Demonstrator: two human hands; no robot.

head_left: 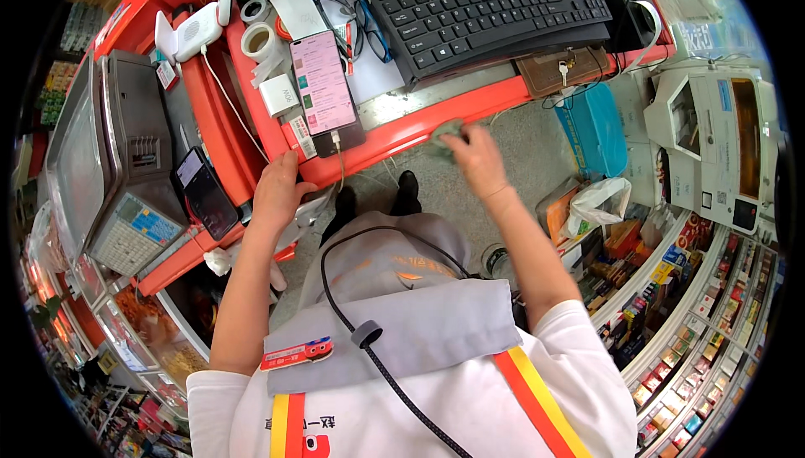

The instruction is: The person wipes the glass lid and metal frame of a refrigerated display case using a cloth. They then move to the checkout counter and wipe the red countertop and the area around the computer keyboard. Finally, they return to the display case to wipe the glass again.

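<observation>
My right hand grips a crumpled grey-green cloth against the front edge of the red counter. Most of the cloth shows ahead of my fingers. To the left, my left hand lies on the red counter edge with its thumb spread and nothing in it. Just beyond that hand, a phone with a lit screen lies with a white charging cable plugged in. A white charger block sits beside the phone.
A black keyboard stands at the back of the counter. On the left are a second phone and a grey weighing scale. Keys hang at the counter's right front. A blue bin and stocked shelves stand right.
</observation>
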